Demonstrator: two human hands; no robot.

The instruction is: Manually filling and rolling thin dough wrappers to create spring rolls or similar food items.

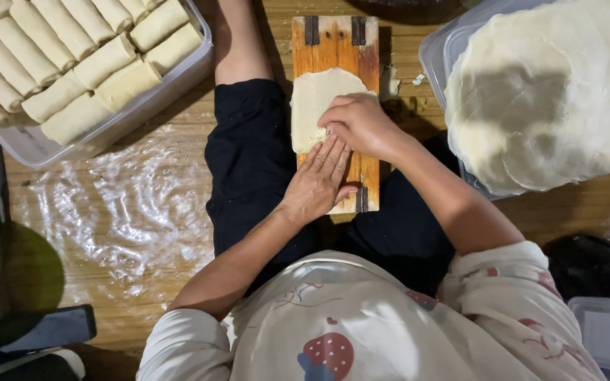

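A pale round wrapper sheet (315,99) lies on a narrow wooden board (335,44) that rests across my lap. A little filling shows at the wrapper's near edge. My left hand (321,180) lies flat on the wrapper's near edge, fingers together and pointing away from me. My right hand (360,123) is curled over the same edge just beyond the left fingertips, pressing or folding the wrapper over the filling. Neither hand lifts anything off the board.
A clear plastic tray (118,123) at upper left holds several finished pale rolls (72,67). A stack of round wrappers (552,92) sits in a container at upper right. Crinkled plastic film (118,212) covers the wooden floor at left; a dark phone (51,328) lies lower left.
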